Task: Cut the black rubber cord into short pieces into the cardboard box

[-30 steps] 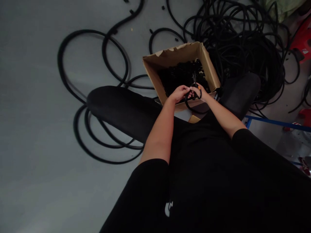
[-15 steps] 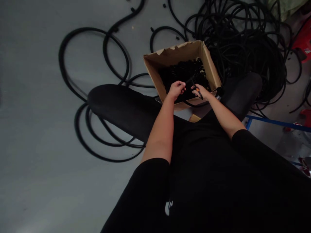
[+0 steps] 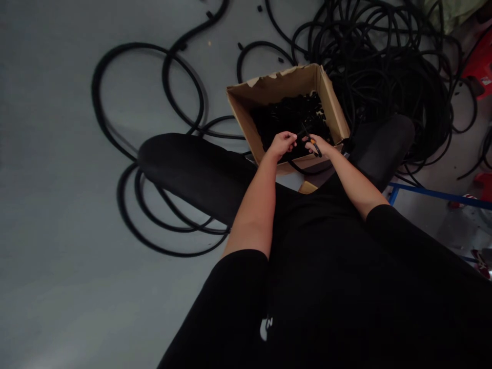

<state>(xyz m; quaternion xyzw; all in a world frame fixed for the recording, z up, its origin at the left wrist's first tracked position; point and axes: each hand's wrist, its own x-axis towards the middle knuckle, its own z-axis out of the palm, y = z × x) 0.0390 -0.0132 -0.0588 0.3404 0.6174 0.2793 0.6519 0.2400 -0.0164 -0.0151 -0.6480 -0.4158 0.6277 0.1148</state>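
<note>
My right hand (image 3: 317, 145) is wrapped round the handles of black and orange scissors (image 3: 316, 148) over the near right part of a cardboard box (image 3: 334, 102). Just left of it my left hand (image 3: 284, 143) is closed in a pinch, its fingertips close to the blades. It holds a thin dark piece that looks like black hose, hard to tell from the dark background. Many small black pieces (image 3: 277, 115) lie inside the box, below both hands.
A large tangle of black hose (image 3: 403, 77) lies right of the box. Loose hose loops (image 3: 98, 97) lie on the grey floor at left. A blue metal bar (image 3: 442, 193) and red objects (image 3: 480, 66) are at the right. Small black bits dot the floor.
My left hand has moved slightly right and down, nearer the scissors. The scissor blades now look spread apart. My right hand has barely shifted.
</note>
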